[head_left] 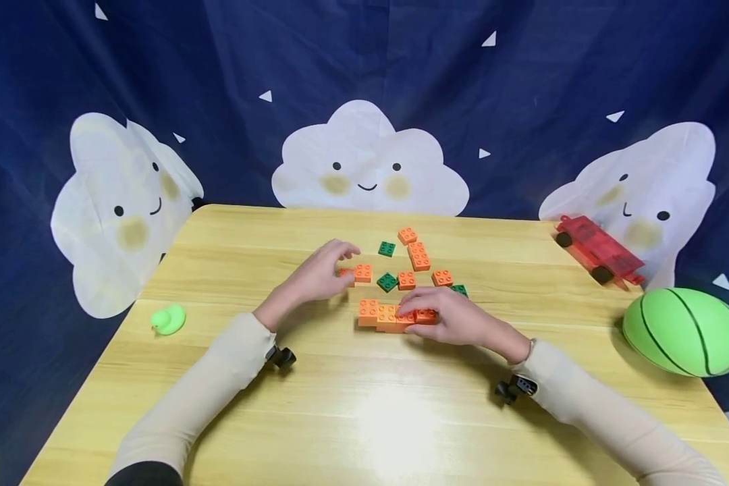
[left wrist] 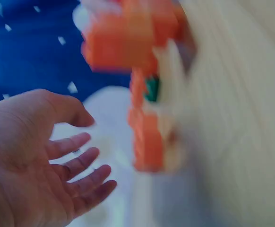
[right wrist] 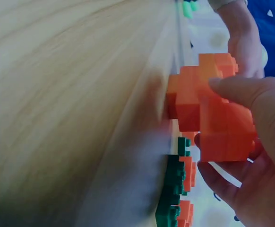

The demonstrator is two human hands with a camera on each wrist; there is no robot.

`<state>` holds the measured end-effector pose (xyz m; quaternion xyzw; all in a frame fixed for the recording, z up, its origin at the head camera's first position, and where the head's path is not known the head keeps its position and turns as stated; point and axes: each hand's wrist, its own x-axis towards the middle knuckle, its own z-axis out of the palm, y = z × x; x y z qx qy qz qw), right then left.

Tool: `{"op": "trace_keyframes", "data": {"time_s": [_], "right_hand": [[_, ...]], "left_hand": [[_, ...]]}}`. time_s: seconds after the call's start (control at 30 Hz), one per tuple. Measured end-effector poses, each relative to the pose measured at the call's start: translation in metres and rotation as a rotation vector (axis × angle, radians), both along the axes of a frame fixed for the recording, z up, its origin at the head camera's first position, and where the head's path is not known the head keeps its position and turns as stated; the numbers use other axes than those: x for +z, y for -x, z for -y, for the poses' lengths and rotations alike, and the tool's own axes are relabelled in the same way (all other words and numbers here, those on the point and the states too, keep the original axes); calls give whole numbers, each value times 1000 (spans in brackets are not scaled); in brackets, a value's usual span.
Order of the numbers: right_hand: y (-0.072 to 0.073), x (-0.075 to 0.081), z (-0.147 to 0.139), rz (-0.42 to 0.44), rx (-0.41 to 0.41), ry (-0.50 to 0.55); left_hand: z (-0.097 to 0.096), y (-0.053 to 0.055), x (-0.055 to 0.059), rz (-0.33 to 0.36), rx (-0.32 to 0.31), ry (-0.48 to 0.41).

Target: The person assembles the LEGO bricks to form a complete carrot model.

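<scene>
My right hand [head_left: 455, 318] grips the right end of a row of joined orange toy building bricks [head_left: 386, 318], thumb on the near side and fingers on the far side. In the right wrist view the joined bricks [right wrist: 213, 113] show stepped layers, with the thumb pressed against them. My left hand [head_left: 323, 273] is beside a loose orange brick [head_left: 363, 273], its fingers spread and loosely bent. The left wrist view shows nothing in this hand [left wrist: 38, 156], with blurred orange bricks [left wrist: 121, 45] off to its side.
Beyond the hands lie loose green bricks [head_left: 387, 248] and several orange bricks [head_left: 418, 256]. A green toy duck [head_left: 169, 320] sits at the table's left. On the right are a green ball [head_left: 685, 332] and a red toy car [head_left: 601, 250] near the table edge.
</scene>
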<state>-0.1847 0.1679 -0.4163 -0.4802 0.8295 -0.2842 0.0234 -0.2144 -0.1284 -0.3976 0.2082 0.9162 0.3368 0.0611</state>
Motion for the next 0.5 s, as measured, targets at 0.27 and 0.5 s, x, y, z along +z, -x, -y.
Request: {"op": "trace_keyframes", "data": {"time_s": [0.27,0.5], "right_hand": [[-2,-1,3,-52,-26,-33],[-3,-4,3,-111,-41,-10]], "left_hand": [[14,6,-23,88,46,82],[11,11,-32,38,48,90]]}}
